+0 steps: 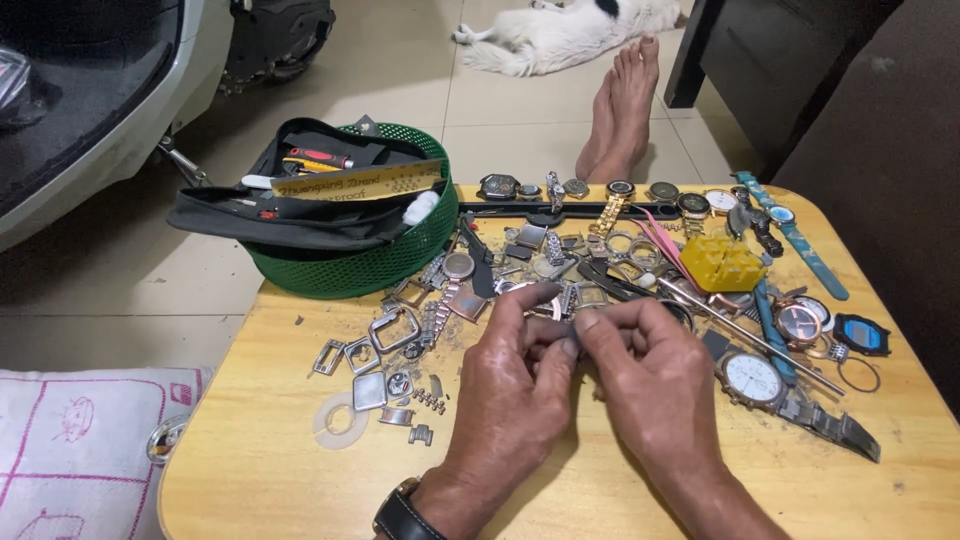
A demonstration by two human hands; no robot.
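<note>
Over the cluttered table (250, 470), both hands' fingers (555, 335) pinched one small metal watch part (560, 318); steady fine work seemed needed next.

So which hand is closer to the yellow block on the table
The right hand. The yellow block sits just beyond it, up and to its right; the left hand is further off, on the far side of the right.

Small metal watch part (570, 327): pinched between fingertips of left hand (515, 385) and right hand (655, 375), mostly hidden by the fingers, so shape can't be made out. Only a dark grey sliver shows. Held just above the wooden table (280, 480), near the middle, right beside the heap of watch cases and strap links.
</note>
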